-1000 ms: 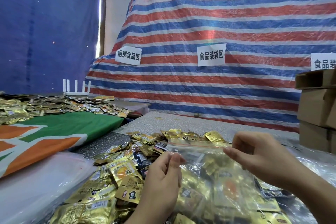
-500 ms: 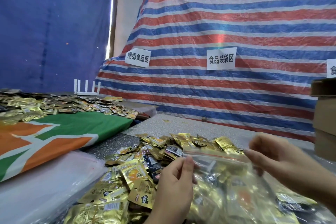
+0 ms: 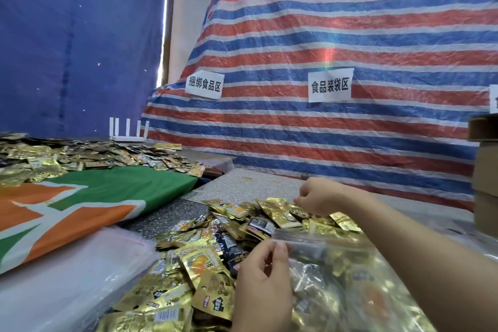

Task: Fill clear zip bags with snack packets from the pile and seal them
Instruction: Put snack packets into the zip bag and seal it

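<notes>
My left grip [image 3: 265, 275] pinches the zip bag [image 3: 336, 272] at its limp, slippery mouth, above the pile [image 3: 215, 259] on the desk. My right grip [image 3: 320, 197] curls over light, crinkly packets; whether it holds one, I cannot tell.

1. Read 捆绑食品区 in black on the left white paper sign [image 3: 204, 85], taped to the striped tarp [image 3: 350, 21].
2. Read 食品装袋区 in black on the middle white paper sign [image 3: 330, 85], on the same tarp.
3. Glimpsed a third white sign [image 3: 494, 98] at the right edge, cut off and unreadable.
4. Found print and barcodes on the gold snack packets [image 3: 204, 264] too blurred to read.
</notes>
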